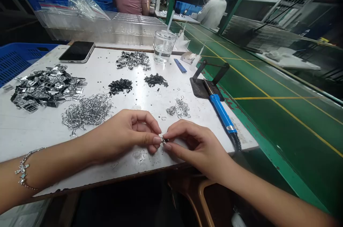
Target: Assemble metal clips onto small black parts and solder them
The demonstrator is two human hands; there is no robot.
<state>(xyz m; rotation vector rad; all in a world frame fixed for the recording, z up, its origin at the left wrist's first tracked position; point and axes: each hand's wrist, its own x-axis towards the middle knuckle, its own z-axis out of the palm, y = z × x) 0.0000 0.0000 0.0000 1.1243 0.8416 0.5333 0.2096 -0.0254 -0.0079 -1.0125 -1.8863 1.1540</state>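
Near the front edge of the white table [123,130], my left hand [134,132] and my right hand [191,145] meet, fingertips nearly touching. Between them is a small shiny metal part [163,141], pinched by thumb and forefinger of each hand. Its exact shape is too small to tell. Left of my left hand lies a heap of thin bent wire pieces [87,112]. Beyond my right hand is a smaller pile of metal clips [179,108]. Two piles of small black parts [120,86] [155,80] sit further back.
A blue soldering iron [222,114] rests on a black stand [198,87] at the right. Silver-black plates [45,87], more metal parts [133,60], a phone [77,51], a glass of water [163,46] and a blue strip [180,65] lie around. Two people sit beyond clear bins [107,29].
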